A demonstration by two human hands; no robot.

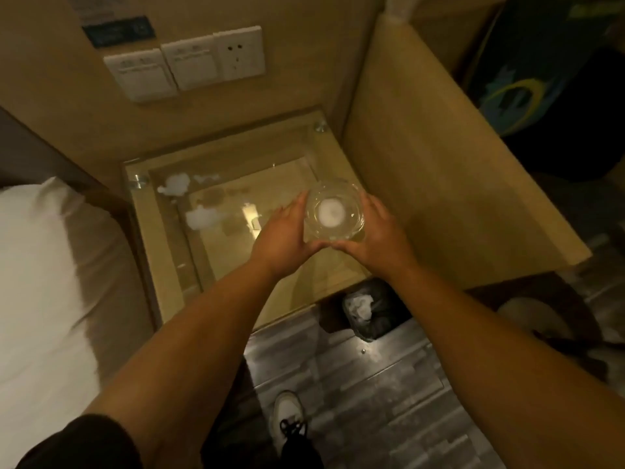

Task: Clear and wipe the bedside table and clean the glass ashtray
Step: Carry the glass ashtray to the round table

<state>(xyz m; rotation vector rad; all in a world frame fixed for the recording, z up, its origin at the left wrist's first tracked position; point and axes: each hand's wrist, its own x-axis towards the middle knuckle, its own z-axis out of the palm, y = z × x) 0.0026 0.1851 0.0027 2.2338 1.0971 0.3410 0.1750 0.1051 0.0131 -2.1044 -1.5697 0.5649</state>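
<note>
Forearms reach forward and down from the bottom corners of the head view, both bare, the left one ending in a dark sleeve near the elbow. The left hand and the right hand meet over the right part of the glass-topped wooden bedside table, palms facing each other, fingers straight and pointing away from the body. Between them sits the round clear glass ashtray: both hands cup its sides, fingers pressed along the wall and thumbs nearly touching beneath its near edge, so each hand is grasping it (whether it rests on the glass or is lifted just off it cannot be told).

The ashtray is thick-walled and transparent, with a bright rim and a pale, cloudy round patch at the centre of its base. It lies close to the tall wooden side panel on the right.

On the table's glass, well to the left of the hands, lie two crumpled white tissue wads, one near the back corner and one closer to the middle. A white switch and socket plate is fixed on the wall above. Below the table's front edge stands a dark-lined waste bin holding white paper, and a white pillow fills the left side.
</note>
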